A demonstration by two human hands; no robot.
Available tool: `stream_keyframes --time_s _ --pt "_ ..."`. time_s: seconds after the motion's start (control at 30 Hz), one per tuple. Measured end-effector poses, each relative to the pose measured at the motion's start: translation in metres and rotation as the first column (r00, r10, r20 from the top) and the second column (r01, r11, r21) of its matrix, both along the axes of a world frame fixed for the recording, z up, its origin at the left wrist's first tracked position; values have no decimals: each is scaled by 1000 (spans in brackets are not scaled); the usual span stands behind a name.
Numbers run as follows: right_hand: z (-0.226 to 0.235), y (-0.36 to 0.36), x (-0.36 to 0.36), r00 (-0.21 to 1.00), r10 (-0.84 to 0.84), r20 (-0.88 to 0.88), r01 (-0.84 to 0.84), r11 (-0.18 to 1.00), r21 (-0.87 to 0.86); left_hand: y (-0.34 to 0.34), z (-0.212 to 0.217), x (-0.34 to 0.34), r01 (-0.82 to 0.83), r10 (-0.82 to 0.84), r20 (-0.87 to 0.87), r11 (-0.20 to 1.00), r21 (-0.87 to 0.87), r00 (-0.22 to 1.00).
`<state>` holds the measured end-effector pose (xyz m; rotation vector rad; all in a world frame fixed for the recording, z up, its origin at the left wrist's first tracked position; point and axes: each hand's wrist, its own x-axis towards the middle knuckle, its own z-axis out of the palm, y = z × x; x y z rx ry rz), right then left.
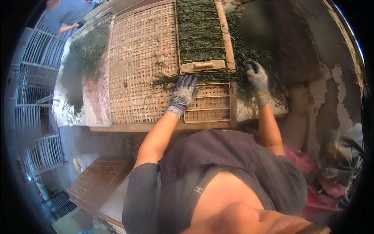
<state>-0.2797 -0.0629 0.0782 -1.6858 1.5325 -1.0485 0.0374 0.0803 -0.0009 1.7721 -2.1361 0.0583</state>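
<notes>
Both my hands wear grey work gloves with dark fingers. My left hand [184, 93] lies with its fingers stretched out at the edge of a band of dark green strands [212, 77]. The band crosses a long wooden frame with thin crossbars [212, 120]. Just beyond it, a flat wooden block with a raised handle [204, 65] rests on the frame. More green strands [200, 33] fill the frame's far part. To the right, my right hand [258, 80] is at a heap of loose green strands [242, 50], its fingers bent but apart.
A woven lattice mat [140, 70] with a wooden border lies under the frame's left side. Further left are more green strands [93, 48] and metal racks [39, 78]. A person [70, 15] stands at the far left. Stacked brown boards [99, 177] are at the lower left.
</notes>
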Motion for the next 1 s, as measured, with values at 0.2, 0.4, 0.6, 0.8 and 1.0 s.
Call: stream_keyframes --time_s 0.2,0.4,0.6,0.8,1.0 --pt "-51 46 101 843 493 -214 -520 849 -97 1 15 6 43 -35 -51 986 160 998" --pt "-57 74 131 901 253 -351 -349 905 -242 82 19 209 -551 534 -139 803 -228 834" --pt "-66 76 151 858 134 -496 -324 891 -320 110 15 441 -994 957 -272 -86 72 -103" --pt "-53 76 149 823 48 -567 -266 913 -310 -46 85 526 -924 886 -450 261 280 114" --pt "-77 74 152 742 42 -669 -271 932 -242 -13 48 624 -908 843 -342 408 -98 416"
